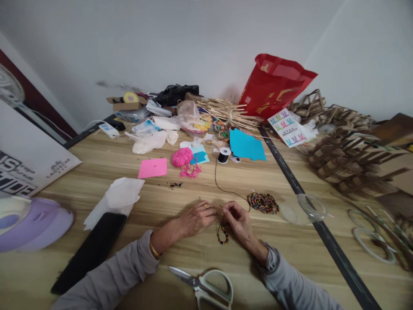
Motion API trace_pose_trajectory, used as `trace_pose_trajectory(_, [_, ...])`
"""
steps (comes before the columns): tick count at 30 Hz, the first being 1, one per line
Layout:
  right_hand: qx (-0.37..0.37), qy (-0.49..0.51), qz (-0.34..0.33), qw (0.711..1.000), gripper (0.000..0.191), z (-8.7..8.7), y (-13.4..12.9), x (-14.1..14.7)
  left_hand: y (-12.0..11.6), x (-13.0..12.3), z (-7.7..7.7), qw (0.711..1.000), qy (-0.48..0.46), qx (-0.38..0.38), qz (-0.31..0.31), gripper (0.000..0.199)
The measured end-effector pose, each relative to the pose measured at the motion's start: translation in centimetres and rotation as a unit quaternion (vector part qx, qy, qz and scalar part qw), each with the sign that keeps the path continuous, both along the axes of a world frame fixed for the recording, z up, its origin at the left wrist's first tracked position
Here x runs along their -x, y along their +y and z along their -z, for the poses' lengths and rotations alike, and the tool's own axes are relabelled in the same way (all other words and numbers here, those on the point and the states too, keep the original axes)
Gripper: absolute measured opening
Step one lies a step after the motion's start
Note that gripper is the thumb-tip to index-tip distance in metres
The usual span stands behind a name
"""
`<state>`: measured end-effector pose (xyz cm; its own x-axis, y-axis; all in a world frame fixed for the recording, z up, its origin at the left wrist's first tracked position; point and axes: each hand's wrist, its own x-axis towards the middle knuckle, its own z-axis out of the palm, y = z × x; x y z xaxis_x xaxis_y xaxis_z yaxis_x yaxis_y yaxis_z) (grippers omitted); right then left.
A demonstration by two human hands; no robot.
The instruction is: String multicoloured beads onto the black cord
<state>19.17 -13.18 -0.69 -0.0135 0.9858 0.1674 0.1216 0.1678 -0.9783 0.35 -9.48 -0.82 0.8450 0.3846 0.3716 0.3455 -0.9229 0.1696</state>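
Note:
My right hand (238, 220) pinches a thin black cord (222, 221) between thumb and forefinger. From it hangs a short loop of small multicoloured beads (223, 239), just above the tabletop. My left hand (200, 214) is close by on the left, its fingers bent and pressed together, the tips near the cord; whatever they hold is hidden. The cord runs back across the table to a white spool of black cord (223, 156). Beyond my right hand lies a heap of strung multicoloured beads (263, 203). Scissors (206, 286) with pale handles rest in front of me, blades to the left.
Pink yarn (182, 157), a pink card (152, 168), black cord scraps (174, 185) and blue sheets (248, 145) lie farther back. A black phone-like slab (90, 254) is at left. Clear tubing coils (311, 208) and wicker baskets (343, 161) occupy the right; a red bag (274, 88) stands behind.

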Motion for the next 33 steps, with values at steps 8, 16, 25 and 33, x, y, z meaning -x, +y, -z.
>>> trace_pose_trajectory(8, [-0.028,-0.047,-0.014,0.998,0.027,0.6,0.0,-0.3,-0.4,0.7,-0.5,1.0,0.006,-0.01,0.015,0.022])
trace_pose_trajectory(16, [-0.079,-0.096,-0.035,0.992,0.017,0.6,-0.3,-0.1,-0.7,1.4,-0.4,0.997,-0.047,0.064,-0.023,0.023])
trace_pose_trajectory(25, [-0.079,-0.112,-0.06,0.989,0.016,0.6,-0.5,-0.2,-1.5,2.5,-0.8,0.968,-0.199,0.127,-0.09,0.015])
trace_pose_trajectory(33, [-0.135,-0.147,-0.093,0.975,0.017,0.1,-0.7,0.0,-3.2,3.6,-0.9,0.98,-0.125,0.117,-0.099,0.013])
